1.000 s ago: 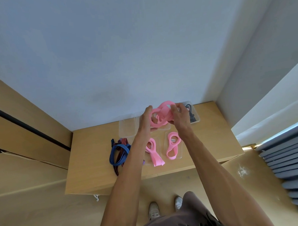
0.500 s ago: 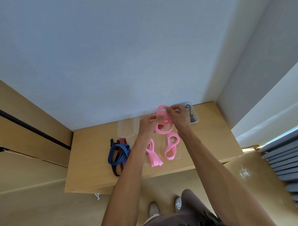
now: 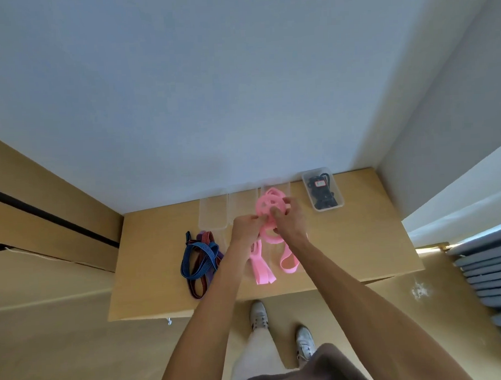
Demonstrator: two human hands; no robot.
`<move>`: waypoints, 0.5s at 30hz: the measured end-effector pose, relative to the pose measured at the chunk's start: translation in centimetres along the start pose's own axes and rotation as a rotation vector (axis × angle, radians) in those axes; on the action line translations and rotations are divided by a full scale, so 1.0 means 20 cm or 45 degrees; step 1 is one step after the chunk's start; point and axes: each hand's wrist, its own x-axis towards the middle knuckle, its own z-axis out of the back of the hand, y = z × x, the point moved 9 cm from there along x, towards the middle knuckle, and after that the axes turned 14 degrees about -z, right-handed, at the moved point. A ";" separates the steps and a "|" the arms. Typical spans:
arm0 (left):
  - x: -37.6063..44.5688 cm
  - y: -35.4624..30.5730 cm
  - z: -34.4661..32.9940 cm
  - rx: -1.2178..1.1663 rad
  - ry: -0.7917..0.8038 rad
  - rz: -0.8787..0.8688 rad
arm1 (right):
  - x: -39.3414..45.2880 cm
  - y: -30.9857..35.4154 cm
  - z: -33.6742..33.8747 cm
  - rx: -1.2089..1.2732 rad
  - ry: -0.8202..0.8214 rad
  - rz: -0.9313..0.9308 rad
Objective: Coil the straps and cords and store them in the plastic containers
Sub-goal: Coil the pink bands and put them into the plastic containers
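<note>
Head view: we are working both hands over the back of the desk. Our right hand is curling its fingers round the pink strap coil, and our left hand is pinching the near side of the same coil between fingertips and thumb. The coil is sitting over the clear container against the wall, though we cannot tell whether it is touching the bottom.

Just left, two more clear containers are standing open. To the right, well apart, the lidded-looking box of black cords is already filled. Nearer us, two more pink straps are lying loosely looped, partly hidden by our forearms; the blue and red straps are lying tangled to the left.

As we judge it, we are tucking this coil in. Doing it well means keeping the loops squeezed together while lowering, pressing them flat below the rim, and letting go one hand at a time, since the webbing is likely springing open once released.
</note>
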 end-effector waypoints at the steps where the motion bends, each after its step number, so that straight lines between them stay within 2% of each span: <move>1: 0.07 -0.01 0.03 0.009 -0.012 -0.024 | 0.04 0.05 -0.03 -0.013 -0.013 0.020; 6: 0.37 0.00 0.06 0.047 0.003 -0.103 | 0.27 0.16 -0.18 -0.103 -0.080 0.066; 15: 0.75 0.02 -0.16 0.384 0.240 -0.283 | 0.64 0.03 -0.21 -0.101 -0.310 -0.077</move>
